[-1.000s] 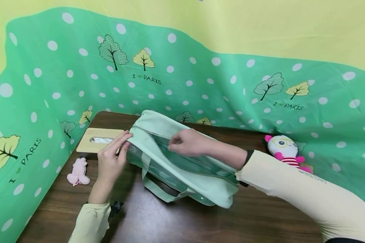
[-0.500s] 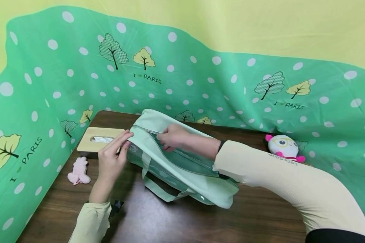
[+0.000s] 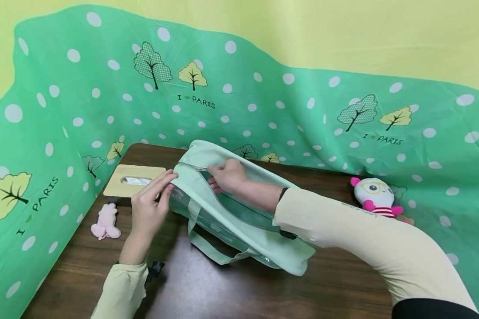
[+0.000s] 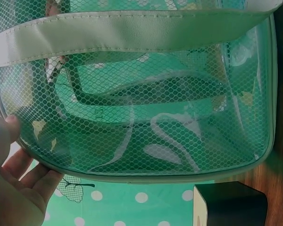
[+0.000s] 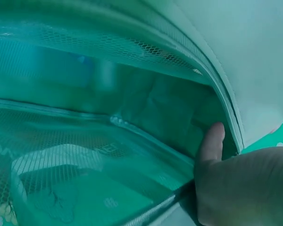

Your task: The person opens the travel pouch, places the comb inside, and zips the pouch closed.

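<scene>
desk point(image 3: 335, 292) room on our side, bag point(image 3: 245, 229) lengthwise far-left to near-right, left hand point(image 3: 151, 203) pinching its end, right hand point(image 3: 231, 175) at zip point(image 3: 190, 166), grip unclear

Here's the left hand point(image 3: 149, 208), high on its forearm point(image 3: 133, 248), fingers point(image 3: 157, 179) bunched together and angled up to the right, thumb point(image 3: 165, 195) opposing them in a pinch; the left wrist view shows those fingers bent, the thumb apart from them. And across on the other side, the right arm point(image 3: 335, 221) sweeps up from the lower right, bent at the elbow, forearm levelling out leftward in its pale sleeve! The right hand point(image 3: 229, 175) leads, knuckles up, fingers bent under; from its own wrist, the thumb point(image 5: 211, 143) stands out straight, the other fingers hidden.
</scene>
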Motion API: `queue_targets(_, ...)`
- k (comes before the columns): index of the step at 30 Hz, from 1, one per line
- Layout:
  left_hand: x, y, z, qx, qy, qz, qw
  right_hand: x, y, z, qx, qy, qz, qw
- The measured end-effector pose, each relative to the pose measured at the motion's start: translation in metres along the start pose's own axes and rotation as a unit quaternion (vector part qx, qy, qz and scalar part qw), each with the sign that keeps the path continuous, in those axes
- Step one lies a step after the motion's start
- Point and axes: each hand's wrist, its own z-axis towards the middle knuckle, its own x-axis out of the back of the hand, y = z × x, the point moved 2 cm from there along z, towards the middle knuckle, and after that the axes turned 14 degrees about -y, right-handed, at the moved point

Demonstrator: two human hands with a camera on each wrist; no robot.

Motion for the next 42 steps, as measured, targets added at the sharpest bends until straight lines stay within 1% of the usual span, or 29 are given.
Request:
queue_targets(5,0.000,0.000,-0.001,0.003,-0.003,-0.001,1.0000,-0.002,0.001,0.004,0.006,0.036,0.020,0.9991)
queue_targets(8,-0.001,0.001,-0.001,0.004,-0.004,0.000,1.0000,-0.003,0.001,0.004,0.008,0.042,0.024,0.9988)
queue_targets(15,-0.001,0.004,0.000,0.005,-0.006,0.014,0.9999,0.002,0.004,-0.002,0.026,0.036,0.034,0.9984)
queue_targets(20,-0.001,0.004,-0.002,0.008,-0.002,0.015,0.9999,0.004,0.005,-0.006,0.037,0.033,0.026,0.9984)
queue_targets(29,0.000,0.005,-0.003,0.005,0.010,0.022,0.9997,0.012,0.005,-0.018,0.051,0.012,0.040,0.9978)
queue_targets(32,0.001,0.004,-0.004,0.009,0.006,0.025,0.9996,0.017,0.006,-0.023,0.048,0.007,0.044,0.9978)
queue_targets(39,0.002,0.005,-0.007,0.019,-0.014,0.043,0.9988,0.029,0.008,-0.034,0.041,-0.008,0.048,0.9980)
queue_targets(42,0.002,0.007,-0.007,0.018,-0.014,0.048,0.9986,0.034,0.010,-0.039,0.041,-0.014,0.050,0.9978)
